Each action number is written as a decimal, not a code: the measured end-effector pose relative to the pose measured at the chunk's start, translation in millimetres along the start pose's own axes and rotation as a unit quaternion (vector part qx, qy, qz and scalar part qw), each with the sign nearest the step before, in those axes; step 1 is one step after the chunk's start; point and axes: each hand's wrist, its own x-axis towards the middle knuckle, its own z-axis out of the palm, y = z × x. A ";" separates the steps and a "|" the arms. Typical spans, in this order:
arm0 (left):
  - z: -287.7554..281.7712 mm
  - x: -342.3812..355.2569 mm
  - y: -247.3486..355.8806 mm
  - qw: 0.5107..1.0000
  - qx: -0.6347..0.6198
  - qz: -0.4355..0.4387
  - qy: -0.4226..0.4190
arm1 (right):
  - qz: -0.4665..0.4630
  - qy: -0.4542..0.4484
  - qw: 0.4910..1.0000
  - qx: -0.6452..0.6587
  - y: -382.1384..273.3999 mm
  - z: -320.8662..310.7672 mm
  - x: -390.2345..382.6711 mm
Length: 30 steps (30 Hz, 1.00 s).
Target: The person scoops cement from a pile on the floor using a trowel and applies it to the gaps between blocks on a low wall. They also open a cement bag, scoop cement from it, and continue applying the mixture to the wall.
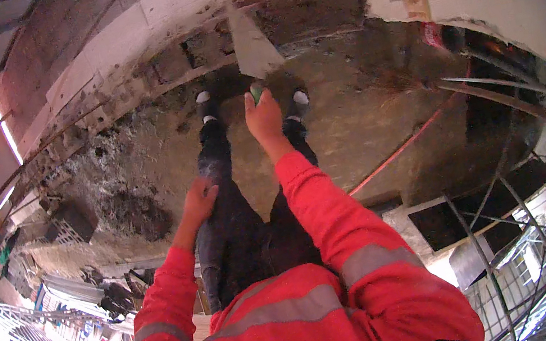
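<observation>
My right hand (264,119) reaches forward between my feet, its fingers wrapped round the green handle (256,91) of a trowel. The trowel's pale, pointed blade (255,46) extends away from me, its far end overlapping the low edge of the wall. Beside my left thigh hangs my left hand (200,199), fingers curled in loosely, and I see nothing in it. Both red sleeves with grey bands come up from the lower edge.
A stained brown floor (352,120) lies around my feet. Dark rubble (138,212) is heaped on the left. A rough pale wall (150,9) curves ahead. On the right are a red strip (407,143), curved bars (522,93) and a metal frame (512,201).
</observation>
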 end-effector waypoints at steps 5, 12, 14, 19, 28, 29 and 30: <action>-2.3 4.7 1.0 0.998 0.053 -0.012 -0.014 | 0.056 -0.080 0.991 -0.095 42.5 -72.1 68.0; 5.7 3.1 11.1 1.000 0.028 -0.006 0.002 | 0.114 0.035 0.981 -0.152 114.5 -183.5 117.6; 10.6 2.7 17.5 0.999 0.043 -0.008 0.008 | 0.067 0.025 0.981 -0.179 118.8 -183.5 113.4; 23.6 -16.5 28.2 0.996 -0.013 0.060 0.067 | 0.138 -0.114 0.983 0.042 112.2 -182.3 105.3; 66.4 -96.0 -40.6 0.990 -0.066 -0.102 0.077 | 0.239 -0.271 0.863 0.354 101.8 -216.2 97.7; 69.7 -106.2 -48.8 0.983 -0.076 -0.156 0.053 | 0.227 -0.253 0.867 0.365 96.7 -214.2 91.7; 72.4 -117.8 -55.5 0.987 -0.059 -0.103 0.103 | 0.212 -0.226 0.880 0.359 90.4 -210.9 84.6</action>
